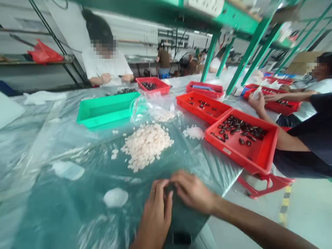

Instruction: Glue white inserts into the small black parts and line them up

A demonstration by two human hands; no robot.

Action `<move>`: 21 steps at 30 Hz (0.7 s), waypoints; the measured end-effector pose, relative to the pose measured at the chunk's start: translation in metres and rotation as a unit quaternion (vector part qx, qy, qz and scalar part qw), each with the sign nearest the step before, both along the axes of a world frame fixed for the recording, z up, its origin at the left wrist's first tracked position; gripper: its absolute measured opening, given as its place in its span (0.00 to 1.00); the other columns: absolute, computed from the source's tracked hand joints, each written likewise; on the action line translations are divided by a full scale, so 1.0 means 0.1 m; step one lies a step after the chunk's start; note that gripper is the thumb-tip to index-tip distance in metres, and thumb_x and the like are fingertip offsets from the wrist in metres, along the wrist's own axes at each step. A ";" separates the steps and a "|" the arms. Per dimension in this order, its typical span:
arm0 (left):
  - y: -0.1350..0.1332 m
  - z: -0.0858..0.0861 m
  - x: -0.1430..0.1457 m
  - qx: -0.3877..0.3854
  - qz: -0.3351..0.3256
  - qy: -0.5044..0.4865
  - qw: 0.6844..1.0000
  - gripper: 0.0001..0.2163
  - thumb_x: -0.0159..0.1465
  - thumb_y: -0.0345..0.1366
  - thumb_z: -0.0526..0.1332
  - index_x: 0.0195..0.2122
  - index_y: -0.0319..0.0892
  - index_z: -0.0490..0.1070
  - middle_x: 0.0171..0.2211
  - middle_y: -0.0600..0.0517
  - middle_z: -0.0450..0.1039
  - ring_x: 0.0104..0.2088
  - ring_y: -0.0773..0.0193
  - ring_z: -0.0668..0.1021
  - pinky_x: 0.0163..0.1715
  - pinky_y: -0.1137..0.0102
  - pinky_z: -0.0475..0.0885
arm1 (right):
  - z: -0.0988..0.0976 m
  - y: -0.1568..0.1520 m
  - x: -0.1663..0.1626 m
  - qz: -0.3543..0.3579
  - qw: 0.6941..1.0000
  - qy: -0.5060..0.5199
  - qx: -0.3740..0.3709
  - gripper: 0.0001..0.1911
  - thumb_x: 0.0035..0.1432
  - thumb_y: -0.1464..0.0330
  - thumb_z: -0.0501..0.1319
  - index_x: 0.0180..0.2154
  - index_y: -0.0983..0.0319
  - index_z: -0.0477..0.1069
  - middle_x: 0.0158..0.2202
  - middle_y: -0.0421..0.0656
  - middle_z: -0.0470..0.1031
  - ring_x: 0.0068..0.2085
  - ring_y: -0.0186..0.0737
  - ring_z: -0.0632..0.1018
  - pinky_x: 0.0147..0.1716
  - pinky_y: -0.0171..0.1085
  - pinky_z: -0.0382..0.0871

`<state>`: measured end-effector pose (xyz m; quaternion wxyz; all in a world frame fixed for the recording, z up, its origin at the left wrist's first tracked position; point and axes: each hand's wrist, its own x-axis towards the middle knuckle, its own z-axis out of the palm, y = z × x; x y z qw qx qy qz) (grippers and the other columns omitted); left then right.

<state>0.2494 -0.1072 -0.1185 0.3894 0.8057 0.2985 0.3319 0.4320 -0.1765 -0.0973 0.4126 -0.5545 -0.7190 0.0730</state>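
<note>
Above the table (70, 214), the left hand (155, 213) pinches a blurred small dark piece (170, 188), thumb nearly meeting fingers, while the right hand (194, 194) curls in alongside, its grip impossible to tell.

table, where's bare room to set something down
Widest: the film-covered near-left table, left of the round white piece. The green tray looks bare inside. Crowded: around the pale pile, the left hand and the right hand, and inside the nearest red tray.

table (64, 204) — pale heap (147, 145), red trays (259, 154)
</note>
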 end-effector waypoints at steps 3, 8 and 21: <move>-0.19 0.06 -0.23 0.054 -0.012 0.029 0.998 0.12 0.73 0.30 0.55 0.54 0.47 0.72 0.50 0.44 0.74 0.50 0.50 0.79 0.48 0.56 0.73 | -0.11 -0.37 -0.08 -0.102 0.994 0.026 0.017 0.15 0.70 0.78 0.50 0.54 0.61 0.64 0.47 0.51 0.74 0.49 0.44 0.76 0.48 0.44 0.72; -0.30 0.21 -0.44 0.044 -0.074 0.084 0.993 0.11 0.70 0.29 0.57 0.49 0.49 0.74 0.46 0.48 0.76 0.45 0.51 0.80 0.45 0.59 0.71 | -0.02 -0.83 -0.30 0.013 0.997 -0.031 -0.070 0.12 0.65 0.68 0.67 0.50 0.60 0.73 0.45 0.47 0.78 0.44 0.49 0.78 0.46 0.46 0.72; -0.02 0.37 -0.20 -0.199 -0.051 -0.057 0.977 0.13 0.71 0.48 0.61 0.40 0.47 0.80 0.39 0.51 0.80 0.32 0.61 0.83 0.32 0.73 0.81 | 0.20 -0.24 -0.36 -0.037 0.990 0.111 -0.085 0.22 0.76 0.53 0.52 0.38 0.62 0.74 0.36 0.43 0.76 0.34 0.33 0.78 0.33 0.30 0.74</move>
